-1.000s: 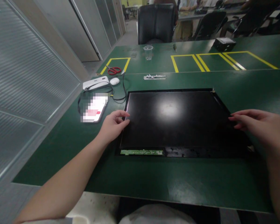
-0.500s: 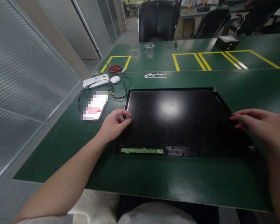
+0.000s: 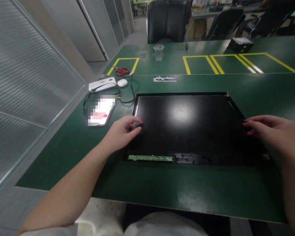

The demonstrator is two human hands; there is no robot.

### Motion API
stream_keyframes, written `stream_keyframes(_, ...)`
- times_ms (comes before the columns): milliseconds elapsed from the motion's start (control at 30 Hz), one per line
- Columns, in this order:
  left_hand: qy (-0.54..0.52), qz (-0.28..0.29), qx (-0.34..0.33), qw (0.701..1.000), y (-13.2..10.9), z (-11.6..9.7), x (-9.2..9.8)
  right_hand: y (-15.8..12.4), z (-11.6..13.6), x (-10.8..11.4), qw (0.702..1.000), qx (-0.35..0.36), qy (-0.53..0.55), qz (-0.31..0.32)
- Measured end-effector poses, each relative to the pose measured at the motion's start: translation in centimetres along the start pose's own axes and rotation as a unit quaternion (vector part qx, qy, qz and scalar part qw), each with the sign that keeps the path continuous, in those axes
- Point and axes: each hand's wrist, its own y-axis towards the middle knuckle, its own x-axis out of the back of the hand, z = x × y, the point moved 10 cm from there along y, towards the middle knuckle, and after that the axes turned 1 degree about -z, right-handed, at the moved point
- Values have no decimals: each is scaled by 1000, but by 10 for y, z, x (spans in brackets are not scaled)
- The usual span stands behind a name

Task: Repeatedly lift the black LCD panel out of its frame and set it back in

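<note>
Red-handled scissors (image 3: 122, 71) lie by yellow tape (image 3: 127, 58) on the green tabletop (image 3: 152, 182), upper left of centre, above a white device (image 3: 102, 84), a dark cord (image 3: 133, 93) and a lit phone (image 3: 102, 114). At upper centre, I see a clear plastic cup (image 3: 158, 53) standing before a black chair (image 3: 167, 21); a black box (image 3: 241, 45) sits at upper right.

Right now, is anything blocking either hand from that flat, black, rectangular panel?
Nothing visible: the bare left hand is at the left edge of the black panel, the bare right hand at its right. Contact is unclear.
</note>
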Motion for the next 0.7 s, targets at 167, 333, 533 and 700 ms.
stream_keyframes(167,58,41,-127,989,-7,-28,-4,-3,5,1,1000,5,-10,-4)
stream_keyframes(333,128,205,-217,946,-32,-44,-47,-5,4,2,1000,-14,8,-13)
stream_keyframes(533,184,260,-198,927,-41,-37,-70,-1,-2,1,1000,-7,9,-8)
stream_keyframes(700,183,244,-204,930,-40,-38,-67,-3,3,2,1000,-2,20,-17)
